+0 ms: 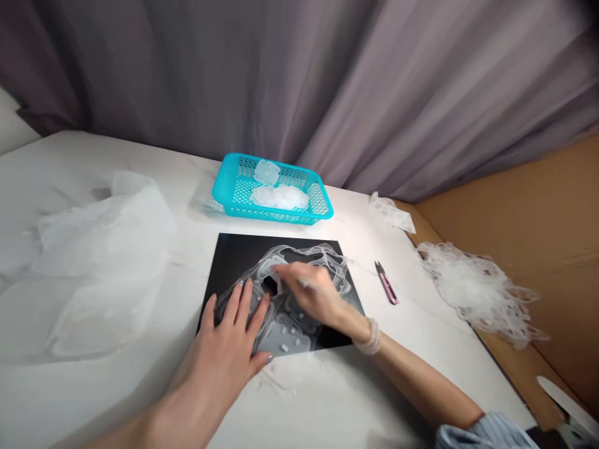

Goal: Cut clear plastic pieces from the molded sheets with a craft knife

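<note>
Translucent sheet point(285, 330) on a black mat point(229, 252)

The left hand point(224, 343) is resting palm-down, fingers spread wide, on the sheet's left part. The right hand point(316, 293) is reaching in from the right, its fingers drawn narrow over the middle; motion blur is hiding whether it is gripping film. A dark opening in the sheet is lying between the 2 hands' fingers. The sheet's long axis is seemingly running from near left to far right, the right hand being nearer its crumpled far edge.
</note>
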Motion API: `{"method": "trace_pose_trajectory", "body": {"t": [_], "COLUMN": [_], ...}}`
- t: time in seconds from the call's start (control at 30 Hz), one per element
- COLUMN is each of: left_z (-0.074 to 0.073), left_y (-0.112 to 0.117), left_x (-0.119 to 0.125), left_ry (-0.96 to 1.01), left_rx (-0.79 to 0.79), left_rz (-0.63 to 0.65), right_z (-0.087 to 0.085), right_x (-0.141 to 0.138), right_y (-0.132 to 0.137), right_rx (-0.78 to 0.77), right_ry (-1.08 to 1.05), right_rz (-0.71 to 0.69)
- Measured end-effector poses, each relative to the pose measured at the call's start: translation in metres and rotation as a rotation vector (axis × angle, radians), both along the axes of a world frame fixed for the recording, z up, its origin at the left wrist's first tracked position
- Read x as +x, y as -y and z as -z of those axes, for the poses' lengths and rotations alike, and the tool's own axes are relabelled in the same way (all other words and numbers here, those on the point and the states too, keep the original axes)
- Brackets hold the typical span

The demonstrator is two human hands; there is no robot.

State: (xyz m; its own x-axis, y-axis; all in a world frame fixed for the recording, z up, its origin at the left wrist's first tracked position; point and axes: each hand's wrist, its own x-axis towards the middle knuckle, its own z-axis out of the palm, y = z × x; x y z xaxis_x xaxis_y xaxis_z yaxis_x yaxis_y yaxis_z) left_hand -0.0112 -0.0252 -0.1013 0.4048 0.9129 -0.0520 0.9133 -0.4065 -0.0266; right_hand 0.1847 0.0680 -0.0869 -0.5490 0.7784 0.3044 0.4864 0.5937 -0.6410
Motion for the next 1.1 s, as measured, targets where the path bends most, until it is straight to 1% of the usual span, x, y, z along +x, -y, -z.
{"method": "trace_pose_trajectory", "body": {"t": [0.07, 0.1, 0.13, 0.2, 0.23, 0.27, 0.3, 0.33, 0.37, 0.43, 0.47, 0.5, 0.53, 0.57, 0.6, 0.63, 0.7, 0.73, 0.77, 0.8, 0.83, 0.9, 0.93, 1.03, 1.1], "left_z": [0.0, 0.0, 0.001, 0.003, 0.005, 0.006, 0.008, 0.009, 0.008, 0.003, -0.003, -0.01, -0.019, -0.028, -0.038, -0.047, -0.058, -0.061, -0.062, -0.061, -0.059, -0.055, -0.054, -0.056, -0.059], "left_y": [-0.001, 0.0, 0.0, 0.001, 0.001, 0.001, 0.001, 0.001, 0.001, -0.001, -0.003, -0.007, -0.011, -0.016, -0.021, -0.025, -0.033, -0.035, -0.036, -0.036, -0.036, -0.033, -0.032, -0.029, -0.028], "left_x": [0.0, 0.001, 0.002, 0.004, 0.005, 0.006, 0.006, 0.006, 0.006, 0.004, 0.002, 0.0, -0.002, -0.004, -0.006, -0.007, -0.009, -0.01, -0.01, -0.009, -0.009, -0.008, -0.007, -0.006, -0.006], "left_ry": [0.009, 0.013, 0.017, 0.019, 0.019, 0.021, 0.027, 0.039, 0.056, 0.107, 0.147, 0.205, 0.292, 0.418, 0.585, 0.792, 1.224, 1.407, 1.549, 1.651, 1.72, 1.788, 1.806, 1.828, 1.839], "left_rx": [0.008, 0.006, 0.002, -0.015, -0.022, -0.024, -0.025, -0.022, -0.017, -0.004, 0.003, 0.003, -0.006, -0.036, -0.103, -0.198, -0.476, -0.604, -0.702, -0.759, -0.776, -0.776, -0.784, -0.817, -0.82], "left_rz": [-0.005, -0.009, -0.012, -0.018, -0.021, -0.025, -0.027, -0.027, -0.024, -0.012, -0.009, -0.006, -0.009, -0.017, -0.012, -0.016, 0.012, 0.02, 0.012, -0.013, -0.059, -0.145, -0.161, -0.153, -0.155], "right_z": [-0.003, -0.007, -0.012, -0.023, -0.028, -0.032, -0.036, -0.039, -0.042, -0.048, -0.051, -0.055, -0.059, -0.063, -0.068, -0.073, -0.081, -0.083, -0.084, -0.085, -0.085, -0.084, -0.084, -0.087, -0.089], "right_x": [0.045, 0.073, 0.101, 0.153, 0.173, 0.188, 0.197, 0.2, 0.195, 0.17, 0.152, 0.13, 0.108, 0.087, 0.068, 0.051, 0.028, 0.021, 0.017, 0.014, 0.013, 0.013, 0.014, 0.014, 0.014], "right_y": [-0.017, -0.023, -0.027, -0.029, -0.027, -0.024, -0.019, -0.012, -0.005, 0.01, 0.016, 0.021, 0.024, 0.026, 0.028, 0.028, 0.028, 0.028, 0.028, 0.027, 0.027, 0.028, 0.028, 0.031, 0.033], "right_rx": [-0.121, -0.163, -0.164, -0.162, -0.151, -0.149, -0.161, -0.195, -0.246, -0.351, -0.399, -0.414, -0.488, -0.541, -0.568, -0.595, -0.617, -0.624, -0.63, -0.635, -0.64, -0.658, -0.673, -0.71, -0.696], "right_ry": [-0.276, -0.431, -0.481, -0.519, -0.538, -0.552, -0.589, -0.624, -0.644, -0.666, -0.651, -0.683, -0.686, -0.685, -0.683, -0.67, -0.64, -0.623, -0.609, -0.599, -0.599, -0.624, -0.648, -0.701, -0.669], "right_rz": [0.355, 0.48, 0.522, 0.535, 0.535, 0.534, 0.561, 0.597, 0.631, 0.663, 0.634, 0.6, 0.544, 0.501, 0.465, 0.426, 0.361, 0.333, 0.312, 0.297, 0.289, 0.284, 0.284, 0.29, 0.301]}}
